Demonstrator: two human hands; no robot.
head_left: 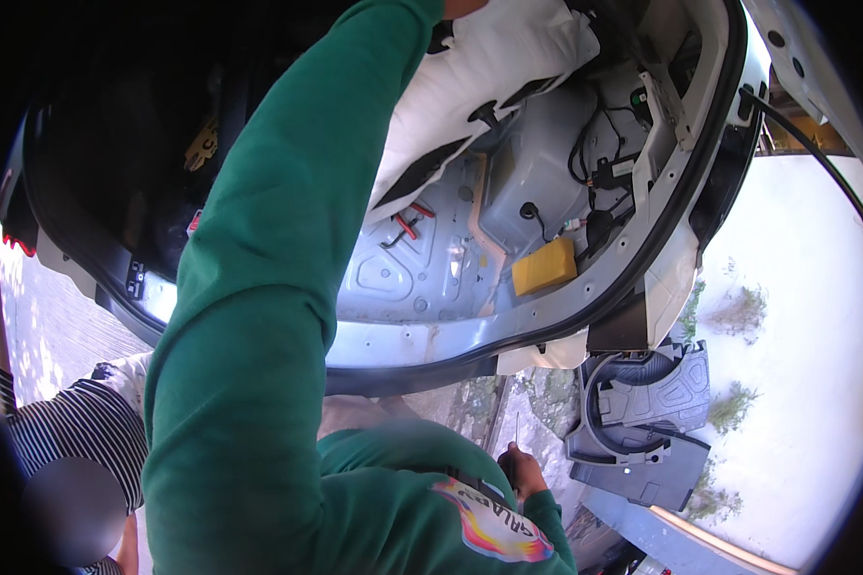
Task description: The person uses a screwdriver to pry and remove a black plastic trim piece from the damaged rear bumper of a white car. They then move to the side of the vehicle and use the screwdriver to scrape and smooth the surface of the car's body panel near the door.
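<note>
My left arm in a green sleeve stretches up across the open car boot (pixel 431 345); my left hand (pixel 460 8) is mostly cut off at the top edge, at a white padded liner (pixel 479 57), its fingers hidden. Low in the view, my right hand (pixel 522 471) grips a dark-handled screwdriver (pixel 506 464), its thin shaft pointing up. Inside the boot well are red-handled tools (pixel 408 222), a yellow foam block (pixel 544 268) and black wiring (pixel 585 153).
A person in a striped top (pixel 77 426) is at the lower left. Dark moulded trays (pixel 652 383) lie beside a white wall (pixel 801 335) on the right. A black strut (pixel 815 153) runs to the raised tailgate. Stone ground (pixel 537 402) shows below the bumper.
</note>
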